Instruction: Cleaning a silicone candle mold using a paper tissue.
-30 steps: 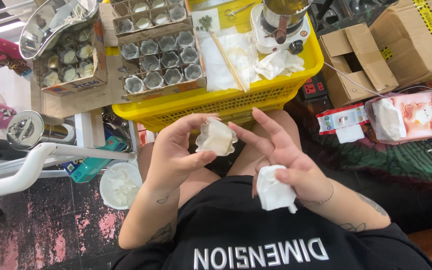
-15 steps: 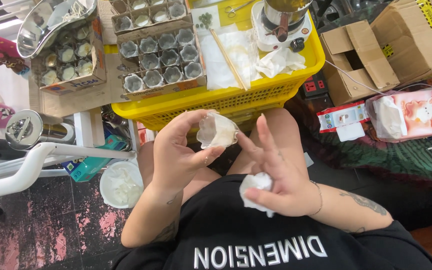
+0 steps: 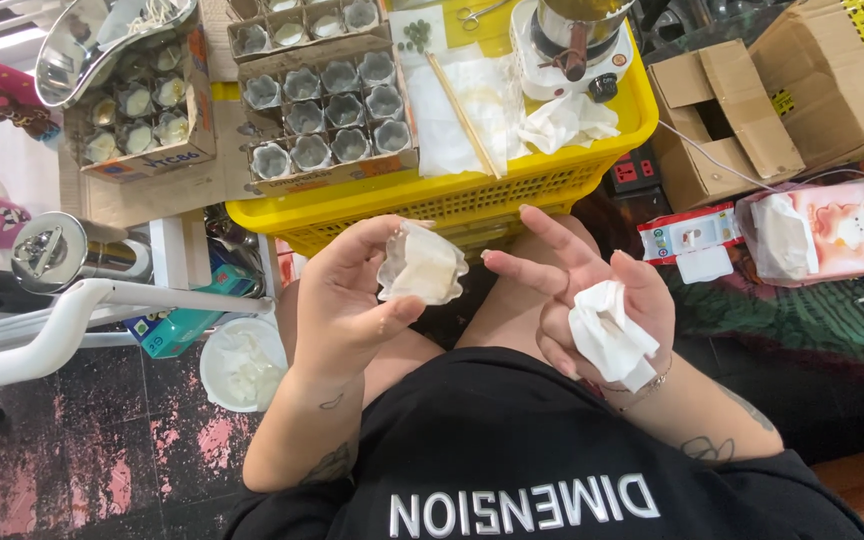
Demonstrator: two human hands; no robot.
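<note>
Now, left hand (image 3: 352,300) gripping fluted mould (image 3: 420,265), opening facing right, right hand (image 3: 592,300) clutching crumpled tissue (image 3: 607,335)

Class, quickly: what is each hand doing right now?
Left hand: closed on a small scalloped cup.
Right hand: fingers spread, a crumpled tissue held in the palm.

Sitting ahead: yellow basket (image 3: 472,195) carrying cardboard tray of small moulds (image 3: 327,115), wooden stick (image 3: 462,112), white cloth (image 3: 567,120) and small white stove with pot (image 3: 567,45). Lying right: open cardboard boxes (image 3: 752,110), pink packet (image 3: 832,230). Standing left: metal bowl (image 3: 102,40), white bucket (image 3: 242,365).
</note>
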